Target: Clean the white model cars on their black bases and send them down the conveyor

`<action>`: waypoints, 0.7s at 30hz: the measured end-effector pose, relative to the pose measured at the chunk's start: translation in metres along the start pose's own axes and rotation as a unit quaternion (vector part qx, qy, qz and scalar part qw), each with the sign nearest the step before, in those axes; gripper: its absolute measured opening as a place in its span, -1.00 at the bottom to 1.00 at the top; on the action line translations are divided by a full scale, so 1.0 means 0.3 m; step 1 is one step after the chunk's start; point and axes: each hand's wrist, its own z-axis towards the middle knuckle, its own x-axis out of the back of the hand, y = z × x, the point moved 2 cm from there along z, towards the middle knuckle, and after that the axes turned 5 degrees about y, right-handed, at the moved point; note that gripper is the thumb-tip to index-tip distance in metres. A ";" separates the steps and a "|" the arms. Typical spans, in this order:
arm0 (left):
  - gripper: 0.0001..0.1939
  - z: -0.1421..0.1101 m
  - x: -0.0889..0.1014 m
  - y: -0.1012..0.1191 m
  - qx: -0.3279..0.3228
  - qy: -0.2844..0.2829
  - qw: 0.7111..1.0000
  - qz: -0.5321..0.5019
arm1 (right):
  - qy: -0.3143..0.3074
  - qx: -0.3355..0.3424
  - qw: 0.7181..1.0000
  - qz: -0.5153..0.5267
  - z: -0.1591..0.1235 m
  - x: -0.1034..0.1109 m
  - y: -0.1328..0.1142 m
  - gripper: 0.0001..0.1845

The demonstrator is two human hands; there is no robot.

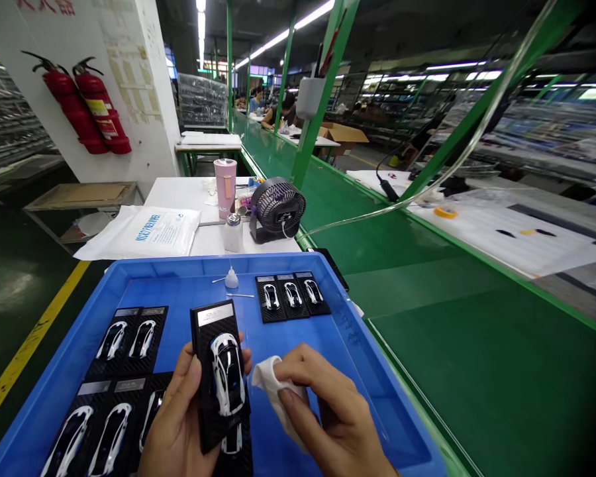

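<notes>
My left hand (176, 424) grips a black carbon-look plaque with a white model car (223, 374) mounted on it, held upright over a blue tray (377, 391). My right hand (332, 414) pinches a small white cloth (273, 384) right beside the plaque's lower right edge. More black plaques with white cars lie in the tray: a pair at the left (129, 341), a row at the bottom left (99, 430), and three at the back (292, 296). A small white dropper cap (231, 278) and thin sticks lie near the tray's far wall.
Behind the tray a white table (179, 195) holds a white packet (151, 232), a pink tumbler (225, 187), a small bottle (233, 233) and a black desk fan (277, 207). A green conveyor (451, 331) runs along the right. Red extinguishers (87, 103) hang at left. People sit far back.
</notes>
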 end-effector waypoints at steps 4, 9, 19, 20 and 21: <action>-0.46 -0.008 0.004 -0.002 0.005 0.016 1.000 -0.004 | -0.005 0.067 0.997 -0.037 -0.002 -0.030 -0.001 -0.62; -0.56 -0.013 -0.006 -0.007 -0.067 -0.032 0.997 0.035 | 0.003 0.124 0.978 -0.170 -0.016 -0.076 0.009 -0.59; -0.56 -0.021 -0.016 0.011 -0.101 0.003 0.993 0.064 | -0.024 0.116 0.973 -0.198 -0.024 -0.026 0.005 -0.68; -0.55 -0.025 -0.021 0.013 -0.079 0.014 0.995 0.056 | -0.022 0.085 0.981 -0.172 -0.019 -0.017 0.003 -0.65; -0.53 -0.029 -0.025 0.015 -0.056 0.022 0.997 0.048 | -0.016 0.065 0.987 -0.148 -0.015 -0.012 0.000 -0.62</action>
